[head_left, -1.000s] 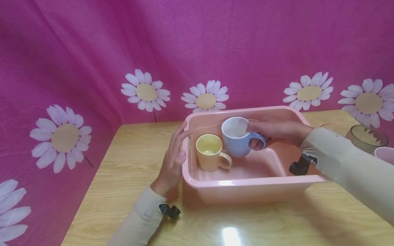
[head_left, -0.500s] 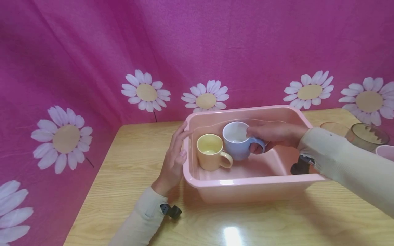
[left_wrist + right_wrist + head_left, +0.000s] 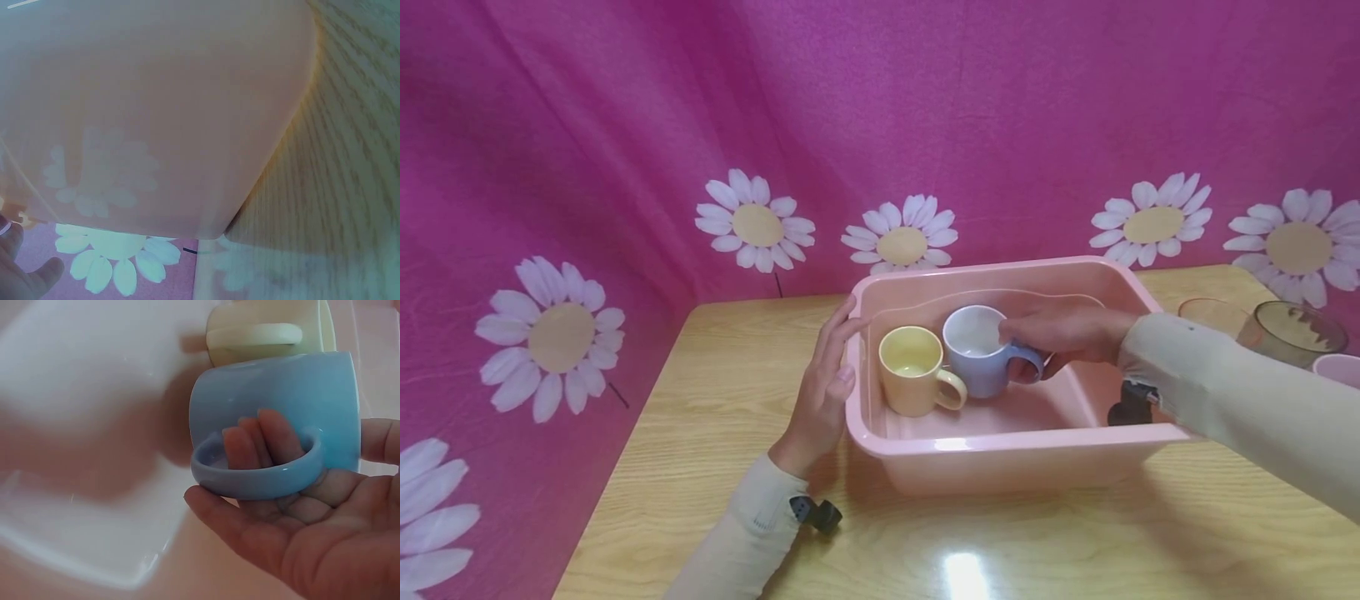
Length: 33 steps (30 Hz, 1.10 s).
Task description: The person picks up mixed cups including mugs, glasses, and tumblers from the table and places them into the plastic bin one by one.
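In the head view my right hand (image 3: 1063, 333) holds a blue mug (image 3: 988, 367) with a white inside, upright within a pink plastic basin (image 3: 1000, 468). The right wrist view shows several fingers passed through the blue mug's handle (image 3: 256, 482), with another finger at its rim. Just left of it stands a yellow mug (image 3: 912, 392), its handle pointing right, close beside the blue one. My left hand (image 3: 820, 392) rests against the basin's left rim with fingers extended. The left wrist view mostly shows the basin's outer wall (image 3: 156, 112).
Right of the basin, partly behind my right sleeve, stand a brownish glass bowl (image 3: 1292, 333), a clear orange-rimmed glass (image 3: 1213, 312) and a pale pink cup (image 3: 1337, 368). The wooden table (image 3: 730, 367) meets a magenta daisy-print cloth (image 3: 1015, 125) at its back and left.
The blue mug has come down lower into the basin in my right hand, ending up beside the yellow mug. My left hand has stayed at the rim.
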Available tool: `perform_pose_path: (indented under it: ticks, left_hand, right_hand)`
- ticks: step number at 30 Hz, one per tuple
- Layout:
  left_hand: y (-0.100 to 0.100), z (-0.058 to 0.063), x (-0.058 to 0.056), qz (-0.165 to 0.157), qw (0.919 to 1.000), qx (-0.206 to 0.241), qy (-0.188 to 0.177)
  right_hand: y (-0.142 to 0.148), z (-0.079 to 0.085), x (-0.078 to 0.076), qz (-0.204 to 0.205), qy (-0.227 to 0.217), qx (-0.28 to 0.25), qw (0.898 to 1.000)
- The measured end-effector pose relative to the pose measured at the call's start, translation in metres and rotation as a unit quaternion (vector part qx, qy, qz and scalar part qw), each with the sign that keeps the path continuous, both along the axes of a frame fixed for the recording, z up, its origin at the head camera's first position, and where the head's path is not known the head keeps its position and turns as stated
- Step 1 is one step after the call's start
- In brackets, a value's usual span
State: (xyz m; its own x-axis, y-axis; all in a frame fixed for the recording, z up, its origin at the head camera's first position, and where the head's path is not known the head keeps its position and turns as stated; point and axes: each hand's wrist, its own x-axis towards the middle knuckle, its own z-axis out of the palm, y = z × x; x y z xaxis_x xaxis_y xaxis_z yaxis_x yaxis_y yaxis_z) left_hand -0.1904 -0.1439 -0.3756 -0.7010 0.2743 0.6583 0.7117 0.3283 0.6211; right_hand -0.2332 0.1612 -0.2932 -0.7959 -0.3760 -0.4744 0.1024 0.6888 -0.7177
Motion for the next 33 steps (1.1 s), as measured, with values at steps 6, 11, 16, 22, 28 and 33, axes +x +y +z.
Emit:
perform_pose_path:
  ticks: [6,11,16,22,28,33]
  left_hand:
    - [0.000,0.000,0.001,0.004,1.0000,-0.002,-0.001]
    - [-0.001,0.000,0.000,0.005,1.0000,-0.004,-0.004]
    - [0.000,-0.001,-0.001,0.002,1.0000,-0.002,-0.001]
    - [0.000,-0.002,-0.001,0.000,1.0000,-0.001,-0.005]
    - [0.000,-0.002,0.000,0.001,1.0000,-0.001,-0.006]
    - [0.000,0.000,0.001,0.000,1.0000,-0.003,-0.007]
  right_hand:
    - [-0.001,-0.003,-0.003,0.011,-0.013,0.005,1.000]
    - [-0.002,-0.007,-0.005,0.008,-0.019,0.005,1.000]
    - [-0.002,-0.008,-0.003,0.016,-0.031,0.004,0.999]
    - [-0.002,-0.010,-0.001,0.021,-0.042,0.004,0.999]
    - [-0.003,-0.012,-0.002,0.032,-0.050,0.002,0.998]
    - [-0.003,-0.013,-0.003,0.035,-0.061,-0.001,0.997]
